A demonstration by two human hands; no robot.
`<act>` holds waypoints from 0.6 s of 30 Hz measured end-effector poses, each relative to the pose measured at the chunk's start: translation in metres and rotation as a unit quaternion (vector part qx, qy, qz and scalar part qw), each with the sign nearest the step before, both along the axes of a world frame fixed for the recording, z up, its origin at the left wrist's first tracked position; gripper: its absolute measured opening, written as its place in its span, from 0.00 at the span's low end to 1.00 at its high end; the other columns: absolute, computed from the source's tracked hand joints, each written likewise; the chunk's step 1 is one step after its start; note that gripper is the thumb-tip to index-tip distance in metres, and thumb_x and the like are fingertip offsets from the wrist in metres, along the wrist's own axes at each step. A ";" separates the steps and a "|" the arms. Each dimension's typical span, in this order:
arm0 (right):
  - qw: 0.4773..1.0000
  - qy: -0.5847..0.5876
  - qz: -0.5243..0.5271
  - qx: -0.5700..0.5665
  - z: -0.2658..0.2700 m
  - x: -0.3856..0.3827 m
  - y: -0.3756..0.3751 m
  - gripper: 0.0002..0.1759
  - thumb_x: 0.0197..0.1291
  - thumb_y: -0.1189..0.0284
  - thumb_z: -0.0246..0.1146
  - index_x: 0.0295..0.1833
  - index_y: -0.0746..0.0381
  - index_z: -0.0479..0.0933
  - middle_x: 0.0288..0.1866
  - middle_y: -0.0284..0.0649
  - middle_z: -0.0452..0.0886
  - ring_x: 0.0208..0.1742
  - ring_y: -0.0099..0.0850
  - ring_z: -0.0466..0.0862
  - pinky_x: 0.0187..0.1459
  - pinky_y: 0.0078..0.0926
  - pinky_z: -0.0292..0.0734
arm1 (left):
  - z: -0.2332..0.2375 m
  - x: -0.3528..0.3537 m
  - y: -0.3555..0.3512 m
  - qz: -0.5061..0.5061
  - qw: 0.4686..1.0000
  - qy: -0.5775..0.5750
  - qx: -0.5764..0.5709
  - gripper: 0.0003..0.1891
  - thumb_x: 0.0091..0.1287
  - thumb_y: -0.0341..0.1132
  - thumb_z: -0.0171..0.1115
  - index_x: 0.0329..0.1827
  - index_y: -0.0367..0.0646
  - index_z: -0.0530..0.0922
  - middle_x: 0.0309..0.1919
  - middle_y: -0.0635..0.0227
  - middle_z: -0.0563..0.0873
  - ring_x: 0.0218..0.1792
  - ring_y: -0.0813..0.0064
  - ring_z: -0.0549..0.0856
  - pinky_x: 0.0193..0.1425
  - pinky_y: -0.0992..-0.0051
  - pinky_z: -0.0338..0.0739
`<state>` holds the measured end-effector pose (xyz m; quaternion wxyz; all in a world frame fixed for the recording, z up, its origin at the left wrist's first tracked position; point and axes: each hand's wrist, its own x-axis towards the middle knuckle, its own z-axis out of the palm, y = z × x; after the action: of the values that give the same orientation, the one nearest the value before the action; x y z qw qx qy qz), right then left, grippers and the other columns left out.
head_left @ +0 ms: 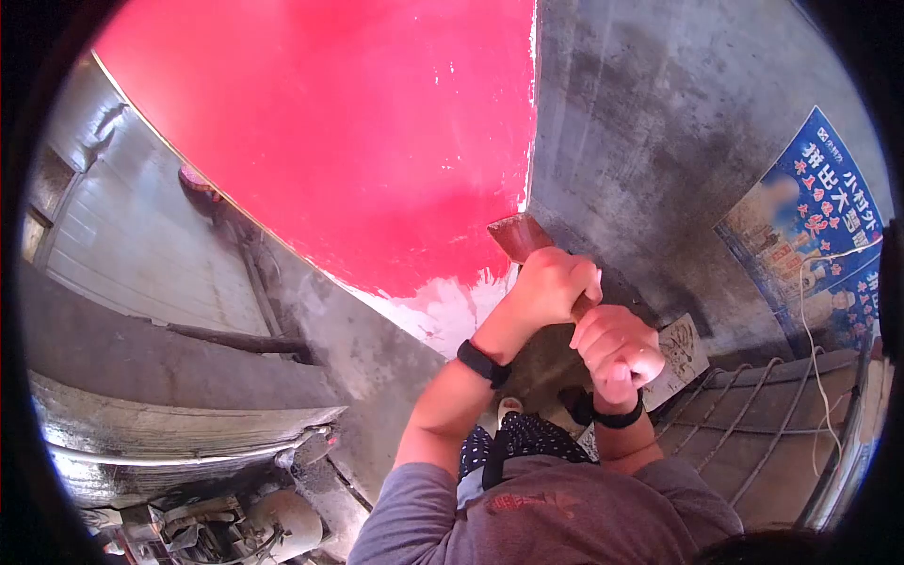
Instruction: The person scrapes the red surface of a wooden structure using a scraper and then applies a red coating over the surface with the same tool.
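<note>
A scraper (520, 237) with a wide, red-stained blade rests at the lower right edge of a large red-coated panel (377, 122). Its handle runs down to the right, inside both of my closed hands. My left hand (556, 282) wraps the handle close to the blade. Behind it, my right hand (617, 350) grips the handle's lower end. White patches with ragged red borders show on the panel's bottom corner (452, 315), left of my left hand. Small white flecks also mark the right edge.
A grey wall (659, 122) stands close on the right, with a blue poster (815, 235) on it. Metal bars (744, 414) and a loose white cable (803, 311) are at lower right. A clutter of equipment (217, 527) sits at lower left, below a white pipe (188, 460).
</note>
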<state>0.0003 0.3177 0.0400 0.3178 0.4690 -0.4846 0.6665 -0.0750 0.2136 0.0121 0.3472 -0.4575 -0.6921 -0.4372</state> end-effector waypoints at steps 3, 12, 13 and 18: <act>1.000 -0.012 0.005 -0.009 0.002 -0.002 0.003 0.16 0.60 0.72 0.53 0.19 0.62 0.63 0.14 0.33 0.68 0.13 0.28 0.69 0.21 0.31 0.76 | 0.003 0.000 0.000 0.005 1.000 -0.008 -0.004 0.13 0.48 0.25 0.63 0.17 0.47 0.65 0.12 0.70 0.69 0.13 0.64 0.72 0.17 0.68 0.63; 0.986 -0.125 -0.053 -0.093 -0.010 -0.013 0.001 0.26 0.65 0.66 0.53 0.13 0.62 0.59 0.11 0.34 0.67 0.13 0.30 0.69 0.20 0.29 0.71 | -0.019 -0.011 0.000 0.011 0.996 -0.074 -0.045 0.10 0.48 0.30 0.64 0.18 0.45 0.70 0.12 0.64 0.71 0.16 0.60 0.75 0.19 0.65 0.66; 0.984 -0.144 -0.046 -0.097 -0.027 -0.023 0.003 0.24 0.63 0.69 0.51 0.14 0.61 0.58 0.11 0.35 0.65 0.12 0.30 0.67 0.18 0.31 0.68 | -0.027 -0.011 0.002 0.042 0.988 -0.128 -0.075 0.10 0.49 0.31 0.64 0.18 0.44 0.70 0.12 0.63 0.72 0.16 0.59 0.76 0.20 0.64 0.67; 0.995 -0.072 -0.029 -0.064 -0.002 -0.010 0.001 0.22 0.63 0.68 0.54 0.15 0.62 0.61 0.12 0.35 0.68 0.13 0.30 0.69 0.20 0.31 0.71 | -0.009 -0.004 0.001 0.026 0.994 -0.086 -0.055 0.09 0.48 0.31 0.64 0.19 0.45 0.70 0.15 0.64 0.74 0.17 0.60 0.76 0.20 0.65 0.67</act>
<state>-0.0096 0.3182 0.0381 0.3303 0.3848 -0.4761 0.7184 -0.0789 0.2142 0.0036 0.2715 -0.4185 -0.7539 -0.4276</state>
